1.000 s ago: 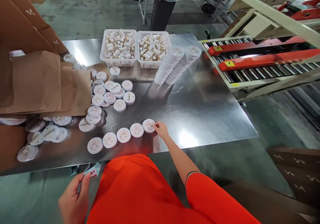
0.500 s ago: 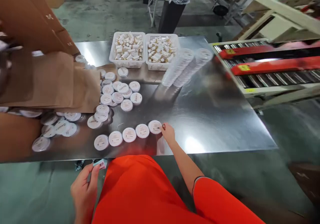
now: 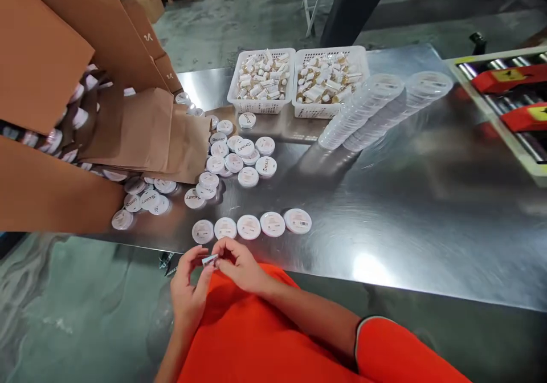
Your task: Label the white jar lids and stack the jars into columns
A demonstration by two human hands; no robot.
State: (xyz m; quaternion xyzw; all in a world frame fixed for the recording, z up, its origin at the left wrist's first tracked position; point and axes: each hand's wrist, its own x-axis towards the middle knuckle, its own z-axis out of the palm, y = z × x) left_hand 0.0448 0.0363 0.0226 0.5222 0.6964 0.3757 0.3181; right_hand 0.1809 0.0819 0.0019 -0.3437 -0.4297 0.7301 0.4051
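Observation:
My left hand (image 3: pixel 187 286) is closed in front of the table's near edge, pinching a small light-blue and white strip of labels (image 3: pixel 209 260) between thumb and fingers. From the other side my right hand (image 3: pixel 240 268) meets it, thumb and fingertips closed at the strip's right end. Just beyond my hands, several round white containers lie in a slightly curved row; the rightmost container (image 3: pixel 298 221) has a barcode patch on its top. Behind them, to the left, is a loose cluster of the same round containers (image 3: pixel 233 163), some overlapping and some with dark lettering.
Two white baskets (image 3: pixel 262 106) of small white-capped bottles stand at the back of the metal table (image 3: pixel 410 218). Two tall leaning stacks of clear round containers (image 3: pixel 363 112) stand beside them. An open cardboard box (image 3: pixel 47 192) spills containers at left; a roller conveyor (image 3: pixel 527 143) is at right.
My right hand has left the rightmost container and come over to the label strip. My left hand has lifted the strip slightly toward it. The view has swung left.

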